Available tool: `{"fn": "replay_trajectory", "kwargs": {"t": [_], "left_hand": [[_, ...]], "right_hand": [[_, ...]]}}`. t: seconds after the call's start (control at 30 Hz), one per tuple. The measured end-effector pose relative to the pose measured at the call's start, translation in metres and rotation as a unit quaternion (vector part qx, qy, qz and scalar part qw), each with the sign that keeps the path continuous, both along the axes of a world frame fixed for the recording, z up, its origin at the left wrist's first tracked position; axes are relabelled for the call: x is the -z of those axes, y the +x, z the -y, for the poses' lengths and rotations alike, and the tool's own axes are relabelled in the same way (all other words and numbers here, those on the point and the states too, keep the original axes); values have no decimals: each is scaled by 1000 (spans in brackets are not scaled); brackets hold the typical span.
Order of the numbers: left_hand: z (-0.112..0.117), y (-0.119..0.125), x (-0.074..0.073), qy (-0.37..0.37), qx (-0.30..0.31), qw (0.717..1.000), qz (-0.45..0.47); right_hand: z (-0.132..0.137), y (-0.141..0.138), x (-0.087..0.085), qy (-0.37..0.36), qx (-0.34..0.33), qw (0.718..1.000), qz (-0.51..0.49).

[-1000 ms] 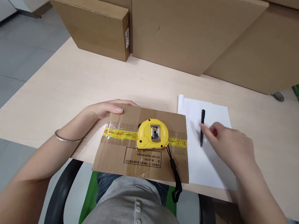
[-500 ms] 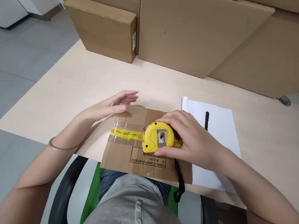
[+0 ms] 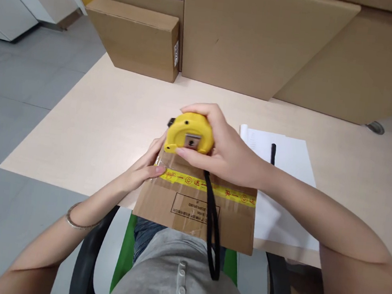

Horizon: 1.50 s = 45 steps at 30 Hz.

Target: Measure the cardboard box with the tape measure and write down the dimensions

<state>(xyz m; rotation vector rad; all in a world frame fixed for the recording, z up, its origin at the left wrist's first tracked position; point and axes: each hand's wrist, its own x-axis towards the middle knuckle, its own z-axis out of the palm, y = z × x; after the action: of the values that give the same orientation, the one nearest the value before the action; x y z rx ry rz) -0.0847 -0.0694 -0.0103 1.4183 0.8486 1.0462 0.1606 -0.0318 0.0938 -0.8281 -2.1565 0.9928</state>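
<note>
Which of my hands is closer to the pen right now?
Right. Your right hand, holding the tape measure, is left of the pen; your left hand is farther left, at the box's left edge.

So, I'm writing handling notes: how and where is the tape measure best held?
Probably grip the tape measure by its rounded body, from the right, as the right hand does: thumb along the near edge, fingers over the far. Its curve suits a wrapping grip, leaving the black tab at the left end free. The strap looks too slack.
</note>
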Motion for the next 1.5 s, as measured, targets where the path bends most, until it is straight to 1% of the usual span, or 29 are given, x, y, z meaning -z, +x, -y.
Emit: {"fn": "replay_trajectory", "kwargs": {"t": [0.1,0.2,0.27,0.37,0.43,0.5,0.6,0.7,0.8,0.9,0.97,1.07,1.33,1.43,1.5], "left_hand": [[2,5,0,-16,1,1000,23],[-1,5,6,21,-3,1000,17],[-3,4,12,67,-16,998,16],[-5,2,21,115,-36,992,20],[-5,0,23,128,-34,991,0],[-5,-2,22,143,-26,989,-29],[-8,-4,20,176,-22,983,-46],[-10,-3,17,192,-26,980,-37],[-10,-1,15,191,-30,981,-33],[-8,-1,14,168,-36,984,-33],[-7,-1,13,153,-49,986,-34],[-7,-2,14,139,-64,987,-40],[-6,-2,17,149,-45,988,-26],[-4,-2,17,138,-43,989,-22],[-2,-3,17,120,-50,991,-25]], "right_hand": [[-9,-21,4,55,-27,997,43],[-11,-30,8,61,-42,992,104],[-10,-29,9,60,-40,990,119],[-6,-16,7,69,-24,992,100],[0,-2,5,65,-6,993,96],[7,18,4,45,19,992,113],[23,59,7,15,68,987,144],[43,106,14,38,122,981,146],[62,142,21,33,163,977,133],[74,160,27,3,199,974,106],[76,163,30,-9,220,971,94],[76,161,33,-15,229,969,87],[75,159,39,-21,235,969,68],[76,162,36,-21,232,970,68],[75,163,31,-31,234,970,66]]}}
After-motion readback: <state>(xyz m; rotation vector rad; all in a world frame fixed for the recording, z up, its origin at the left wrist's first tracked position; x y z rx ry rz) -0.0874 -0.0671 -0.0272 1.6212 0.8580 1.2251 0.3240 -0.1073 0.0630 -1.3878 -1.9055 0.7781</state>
